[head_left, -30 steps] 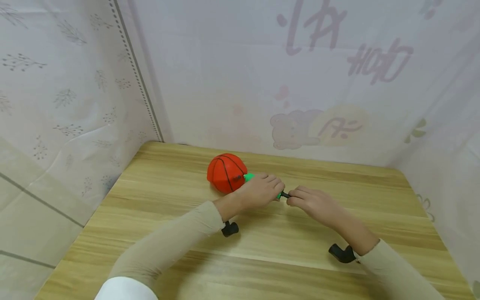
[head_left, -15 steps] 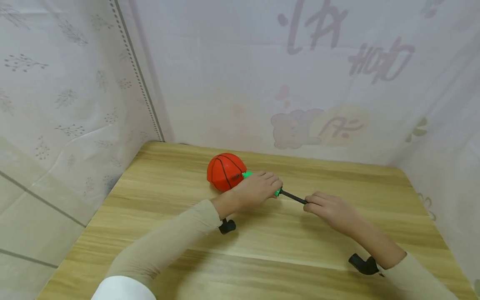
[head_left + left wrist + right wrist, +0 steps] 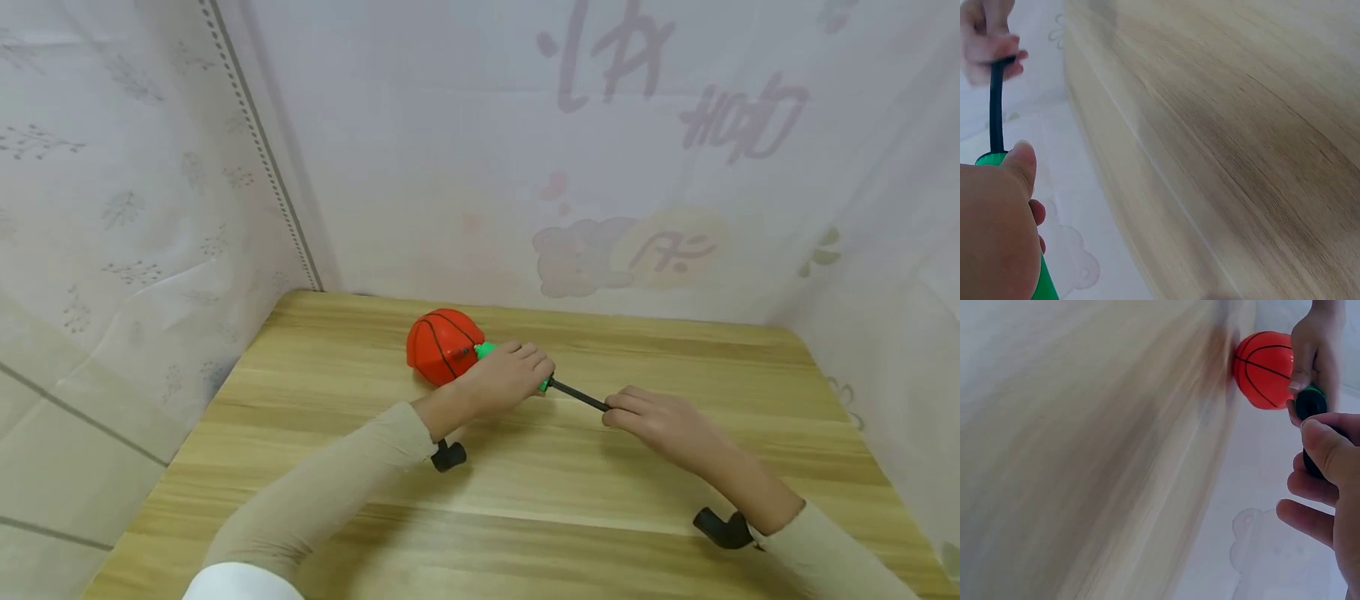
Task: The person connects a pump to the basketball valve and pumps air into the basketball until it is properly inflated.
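Note:
A red toy basketball point(image 3: 442, 343) with black lines rests on the table, its outline a bit angular, as if not fully round. Against its right side sits the tip of a green hand pump point(image 3: 486, 349). My left hand point(image 3: 502, 380) wraps round the pump's green barrel and hides most of it. From the barrel's other end the black rod point(image 3: 579, 395) sticks out toward the right. At the rod's end my right hand point(image 3: 663, 423) pinches the black handle point(image 3: 1313, 464) between thumb and fingers, seen in the right wrist view.
The wooden table point(image 3: 525, 517) meets a pale printed cloth point(image 3: 420, 167) at the back, with similar cloth at both sides. Black wrist mounts point(image 3: 722, 528) hang under both forearms, close above the tabletop.
My right hand has drawn rightward away from the left, so a longer stretch of black rod shows; over the last half second it barely moves. The left hand keeps its grip.

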`<action>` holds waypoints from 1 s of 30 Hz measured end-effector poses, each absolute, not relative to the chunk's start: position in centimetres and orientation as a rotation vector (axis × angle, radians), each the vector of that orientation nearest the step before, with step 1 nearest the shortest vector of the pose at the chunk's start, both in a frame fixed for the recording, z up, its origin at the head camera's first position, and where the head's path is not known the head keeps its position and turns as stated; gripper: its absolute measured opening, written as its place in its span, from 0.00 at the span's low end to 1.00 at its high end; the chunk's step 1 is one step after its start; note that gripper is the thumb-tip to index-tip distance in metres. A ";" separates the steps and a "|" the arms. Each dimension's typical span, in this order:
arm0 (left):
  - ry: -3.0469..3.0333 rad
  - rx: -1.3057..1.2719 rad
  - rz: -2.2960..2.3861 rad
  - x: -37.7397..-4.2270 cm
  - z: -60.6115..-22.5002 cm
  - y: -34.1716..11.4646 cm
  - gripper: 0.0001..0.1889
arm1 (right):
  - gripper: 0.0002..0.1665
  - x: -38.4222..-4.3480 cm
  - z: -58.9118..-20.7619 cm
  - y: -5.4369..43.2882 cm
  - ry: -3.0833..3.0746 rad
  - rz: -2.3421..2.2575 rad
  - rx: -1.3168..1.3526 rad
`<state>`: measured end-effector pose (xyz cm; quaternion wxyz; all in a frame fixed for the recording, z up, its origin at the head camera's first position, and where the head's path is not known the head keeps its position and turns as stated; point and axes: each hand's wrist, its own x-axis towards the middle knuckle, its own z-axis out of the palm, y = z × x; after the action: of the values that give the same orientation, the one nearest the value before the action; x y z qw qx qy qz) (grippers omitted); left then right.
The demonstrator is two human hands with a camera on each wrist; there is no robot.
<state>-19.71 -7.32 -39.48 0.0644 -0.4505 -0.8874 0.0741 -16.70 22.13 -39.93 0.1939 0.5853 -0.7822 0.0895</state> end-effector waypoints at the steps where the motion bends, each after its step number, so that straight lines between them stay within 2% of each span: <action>1: -2.671 -1.359 0.227 -19.7 -39.5 -7.3 0.16 | 0.29 -17.0 -40.0 21.7 -2.191 0.255 1.648; 8: -2.642 -1.361 0.222 -19.6 -39.8 -6.8 0.14 | 0.25 -18.5 -40.6 18.8 -2.150 0.307 1.649; 13: -2.629 -1.395 0.238 -19.6 -40.0 -6.6 0.14 | 0.05 -18.9 -40.8 17.4 -2.150 0.292 1.649; 16: -2.648 -1.410 0.201 -19.8 -39.8 -6.9 0.14 | 0.07 -18.9 -40.6 17.2 -2.153 0.307 1.650; 20: -2.663 -1.405 0.182 -19.9 -39.5 -7.5 0.16 | 0.27 -18.4 -40.2 18.1 -2.109 0.325 1.671; 30: -2.645 -1.387 0.197 -20.2 -39.4 -7.8 0.16 | 0.27 -16.1 -39.1 22.7 -2.113 0.255 1.635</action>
<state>-20.20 -7.80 -39.36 0.0743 -0.4620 -0.8813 0.0655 -16.15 22.73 -39.15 0.2267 0.5933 -0.7668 0.0925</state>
